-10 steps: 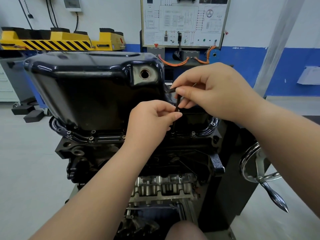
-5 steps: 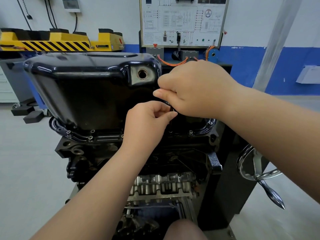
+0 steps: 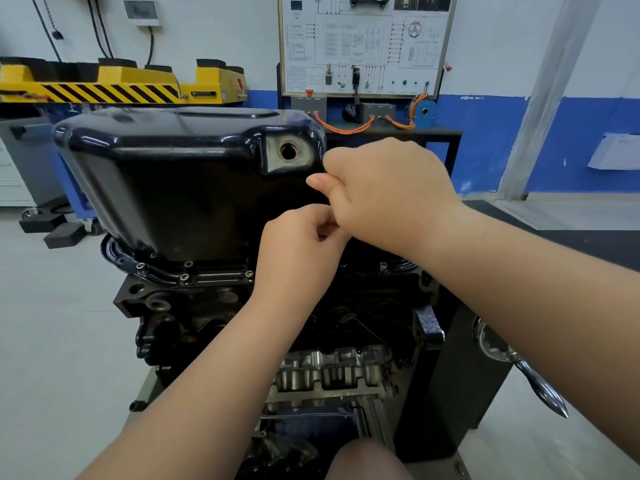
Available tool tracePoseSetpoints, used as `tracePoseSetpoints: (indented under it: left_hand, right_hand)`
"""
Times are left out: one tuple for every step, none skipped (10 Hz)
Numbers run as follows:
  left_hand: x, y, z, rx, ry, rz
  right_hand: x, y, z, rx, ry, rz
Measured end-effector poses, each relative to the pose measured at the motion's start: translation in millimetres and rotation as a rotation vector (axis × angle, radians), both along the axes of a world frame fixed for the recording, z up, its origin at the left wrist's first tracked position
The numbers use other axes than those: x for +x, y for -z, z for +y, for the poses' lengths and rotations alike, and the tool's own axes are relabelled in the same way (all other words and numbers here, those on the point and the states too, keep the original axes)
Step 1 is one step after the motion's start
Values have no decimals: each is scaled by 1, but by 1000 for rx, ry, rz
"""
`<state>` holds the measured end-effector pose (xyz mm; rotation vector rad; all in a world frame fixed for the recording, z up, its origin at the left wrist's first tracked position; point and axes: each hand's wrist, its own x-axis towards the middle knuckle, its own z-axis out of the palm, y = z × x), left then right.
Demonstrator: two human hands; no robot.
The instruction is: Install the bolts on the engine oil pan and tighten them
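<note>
**Oil pan and bolts.** Black oil pan (image 3: 173, 188) seated flange-down on top of the engine block (image 3: 194, 306), left of centre, with an open drain hole (image 3: 288, 151) at its upper right corner. Bolts (image 3: 184, 277) standing in the near flange holes at lower left. A further bolt head (image 3: 382, 266) on the flange, right of the wrists.

**Hands.** Left hand (image 3: 298, 251) in front of the pan's right part, fingers curled, thumb and forefinger tips pressed together just under the other hand. Right hand (image 3: 388, 195) above and touching it, fingers curled, thumb laid along the forefinger and pointing left at the pan wall below the drain hole. Inside of either pinch hidden, so no telling what, if anything, is held.

**Against one second earlier.**
- Thin dark tool then visible between both hands, pinched at the top by the right and touched lower down by the left; now wholly covered.
- Right hand shifted left and turned over, from beside the pan corner to overlapping it.
- Left hand almost unmoved.
- Pan, block and bolts in the same places.

**Surroundings.** Chrome crank handle (image 3: 540, 386) at right, diagram board (image 3: 363, 43) on the wall behind, yellow striped equipment (image 3: 114, 84) at upper left, and a knee (image 3: 363, 459) at the bottom edge.
</note>
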<state>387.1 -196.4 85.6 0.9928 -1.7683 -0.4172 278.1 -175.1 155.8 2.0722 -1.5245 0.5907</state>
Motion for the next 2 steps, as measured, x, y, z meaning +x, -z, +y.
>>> tracePoseSetpoints:
  left_hand:
    - [-4, 4, 1, -52, 4, 22]
    - [-5, 2, 6, -152, -21, 185]
  right_hand:
    - [-6, 0, 8, 95, -55, -151]
    - [-12, -12, 28, 89, -298, -523]
